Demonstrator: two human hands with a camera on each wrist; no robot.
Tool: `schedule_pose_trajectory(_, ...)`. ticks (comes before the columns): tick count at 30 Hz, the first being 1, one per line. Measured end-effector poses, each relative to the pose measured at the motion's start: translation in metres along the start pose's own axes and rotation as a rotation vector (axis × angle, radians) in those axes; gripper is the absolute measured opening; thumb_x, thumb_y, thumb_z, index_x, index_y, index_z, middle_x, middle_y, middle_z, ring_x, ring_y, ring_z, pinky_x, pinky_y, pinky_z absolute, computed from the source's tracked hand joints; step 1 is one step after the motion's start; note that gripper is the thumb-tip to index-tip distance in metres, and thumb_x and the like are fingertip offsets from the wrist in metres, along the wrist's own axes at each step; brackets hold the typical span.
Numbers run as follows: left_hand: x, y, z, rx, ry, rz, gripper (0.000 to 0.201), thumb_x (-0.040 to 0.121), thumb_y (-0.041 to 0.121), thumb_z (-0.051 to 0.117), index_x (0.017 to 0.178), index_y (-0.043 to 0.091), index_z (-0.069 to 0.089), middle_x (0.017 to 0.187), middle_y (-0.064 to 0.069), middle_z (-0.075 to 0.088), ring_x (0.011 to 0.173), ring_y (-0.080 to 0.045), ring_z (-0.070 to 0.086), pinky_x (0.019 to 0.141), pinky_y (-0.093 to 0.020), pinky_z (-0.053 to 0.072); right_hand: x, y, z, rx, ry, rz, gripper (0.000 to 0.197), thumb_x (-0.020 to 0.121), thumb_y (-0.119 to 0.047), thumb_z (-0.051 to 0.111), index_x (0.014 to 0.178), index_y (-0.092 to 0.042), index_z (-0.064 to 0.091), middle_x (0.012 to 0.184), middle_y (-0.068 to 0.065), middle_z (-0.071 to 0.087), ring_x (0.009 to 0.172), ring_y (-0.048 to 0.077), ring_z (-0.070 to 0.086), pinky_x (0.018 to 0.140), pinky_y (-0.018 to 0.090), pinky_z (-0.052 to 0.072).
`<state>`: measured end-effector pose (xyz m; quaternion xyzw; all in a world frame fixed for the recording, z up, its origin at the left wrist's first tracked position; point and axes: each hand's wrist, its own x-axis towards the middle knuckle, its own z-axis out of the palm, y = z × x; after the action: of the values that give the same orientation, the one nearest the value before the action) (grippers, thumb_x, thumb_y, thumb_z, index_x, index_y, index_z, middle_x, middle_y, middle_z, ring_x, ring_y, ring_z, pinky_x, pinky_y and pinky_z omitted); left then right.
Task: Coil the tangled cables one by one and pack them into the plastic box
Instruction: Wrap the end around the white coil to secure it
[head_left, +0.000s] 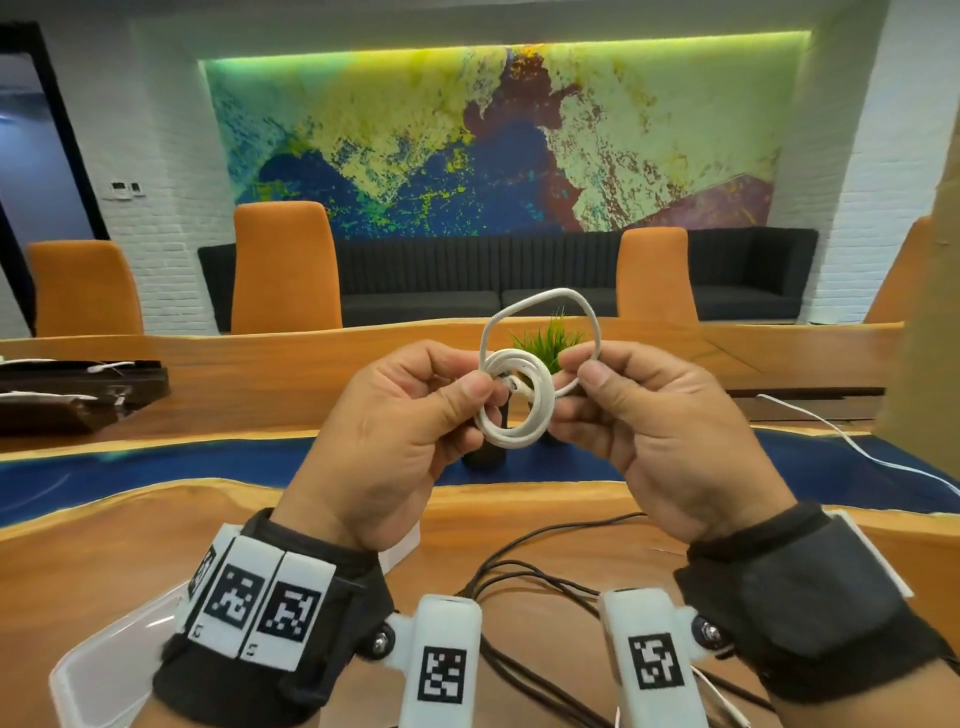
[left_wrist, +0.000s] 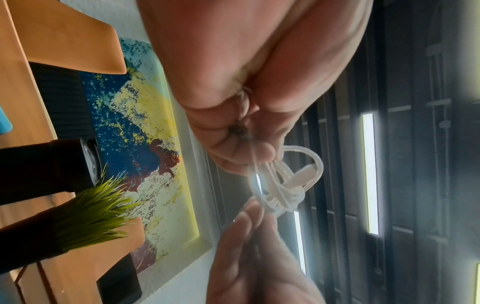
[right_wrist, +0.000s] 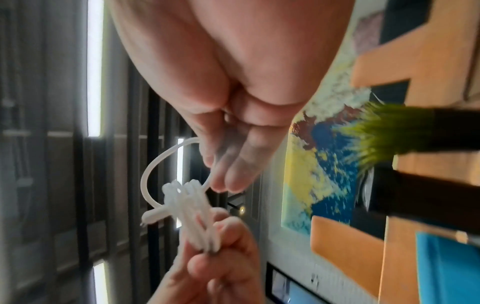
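Observation:
A white cable (head_left: 514, 410) is wound into a small coil held up above the table, with one larger loose loop (head_left: 540, 301) standing above it. My left hand (head_left: 415, 410) pinches the coil's left side between thumb and fingers. My right hand (head_left: 639, 415) pinches the loose loop at the coil's right side. In the left wrist view the coil (left_wrist: 285, 185) hangs from my fingertips; in the right wrist view the coil (right_wrist: 187, 207) shows a plug end sticking out. The clear plastic box (head_left: 104, 660) lies low at the left, partly hidden by my left wrist.
Black cables (head_left: 535, 577) lie tangled on the wooden table below my hands. Another white cable (head_left: 857, 447) trails along the right. A small potted grass plant (head_left: 545, 343) stands behind the coil. Dark trays (head_left: 78, 384) sit far left; orange chairs line the far side.

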<state>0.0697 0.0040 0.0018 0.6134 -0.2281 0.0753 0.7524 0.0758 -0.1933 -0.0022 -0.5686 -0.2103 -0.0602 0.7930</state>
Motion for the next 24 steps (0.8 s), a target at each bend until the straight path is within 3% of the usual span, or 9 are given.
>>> schedule_pose_trajectory(3,0.0,-0.006,0.006,0.019,0.0,0.06,0.014,0.08,0.021,0.064,0.082,0.027,0.077,0.086,-0.01,0.074,0.073,-0.02,0.063,0.058,-0.021,0.053,-0.003,0.006,0.007,0.083,-0.149,0.139,0.029,0.092,-0.019,0.052,0.112,-0.006,0.069,0.1,0.013,0.072,0.087,0.021,0.069,0.07,0.033,0.059)
schedule_pose_trajectory(6,0.001,-0.012,0.01,0.173,0.066,0.192,0.014,0.081,0.025,0.065,0.084,0.033,0.075,0.088,-0.005,0.075,0.078,-0.023,0.068,0.069,-0.03,0.058,-0.005,0.012,0.01,0.167,-0.201,0.244,0.038,0.093,-0.033,0.052,0.117,-0.009,0.067,0.104,0.01,0.067,0.09,0.019,0.061,0.07,0.035,0.048)
schedule_pose_trajectory(9,0.0,-0.012,0.011,0.269,0.087,0.281,0.014,0.09,0.011,0.063,0.092,0.021,0.072,0.09,-0.004,0.076,0.081,-0.02,0.072,0.069,-0.03,0.06,-0.007,0.014,0.009,0.175,-0.319,0.314,0.041,0.085,-0.045,0.062,0.109,-0.012,0.066,0.104,0.007,0.062,0.09,0.019,0.055,0.071,0.035,0.043)
schedule_pose_trajectory(11,-0.001,-0.012,0.012,0.354,0.079,0.327,0.014,0.091,0.005,0.062,0.096,0.016,0.069,0.09,0.002,0.076,0.079,-0.013,0.071,0.065,-0.022,0.057,-0.008,0.015,0.011,0.17,-0.396,0.334,0.029,0.083,-0.034,0.071,0.099,-0.013,0.06,0.101,0.009,0.06,0.088,0.021,0.06,0.068,0.034,0.049)
schedule_pose_trajectory(13,-0.001,-0.012,0.012,0.439,0.072,0.355,0.016,0.091,0.004,0.063,0.096,0.019,0.068,0.09,0.009,0.074,0.079,-0.008,0.07,0.064,-0.016,0.054,-0.008,0.015,0.016,0.153,-0.35,0.36,0.016,0.086,-0.015,0.071,0.093,-0.014,0.057,0.09,0.011,0.063,0.075,0.021,0.064,0.058,0.028,0.054)
schedule_pose_trajectory(16,0.0,-0.013,0.008,0.542,0.128,0.369,0.019,0.092,0.006,0.064,0.096,0.024,0.067,0.091,0.01,0.073,0.08,-0.006,0.069,0.064,-0.015,0.052,-0.008,0.011,0.019,0.117,-0.258,0.366,0.02,0.085,-0.002,0.064,0.102,-0.01,0.059,0.076,0.01,0.062,0.057,0.015,0.059,0.049,0.023,0.052)
schedule_pose_trajectory(19,0.005,-0.01,-0.009,0.546,0.259,0.334,0.016,0.092,0.01,0.066,0.095,0.025,0.068,0.088,0.005,0.075,0.075,-0.015,0.07,0.064,-0.026,0.058,-0.007,0.002,0.01,-0.258,-0.164,0.27,0.03,0.09,-0.001,0.062,0.116,-0.016,0.063,0.076,0.007,0.066,0.057,0.014,0.06,0.052,0.024,0.052)
schedule_pose_trajectory(21,0.007,-0.005,-0.021,0.538,0.309,0.289,0.014,0.092,0.011,0.067,0.096,0.024,0.068,0.088,0.0,0.076,0.077,-0.023,0.073,0.069,-0.039,0.062,-0.005,-0.008,-0.001,-0.657,-0.023,0.11,0.02,0.091,-0.007,0.063,0.105,-0.021,0.068,0.076,0.003,0.069,0.058,0.01,0.062,0.055,0.022,0.052)
schedule_pose_trajectory(24,0.006,-0.002,-0.024,0.589,0.278,0.261,0.011,0.091,0.009,0.067,0.099,0.018,0.069,0.086,-0.001,0.076,0.074,-0.018,0.072,0.066,-0.032,0.061,-0.001,-0.02,-0.02,-1.064,0.155,-0.166,0.013,0.093,-0.017,0.063,0.09,-0.028,0.07,0.07,-0.008,0.065,0.063,0.007,0.061,0.057,0.022,0.049)
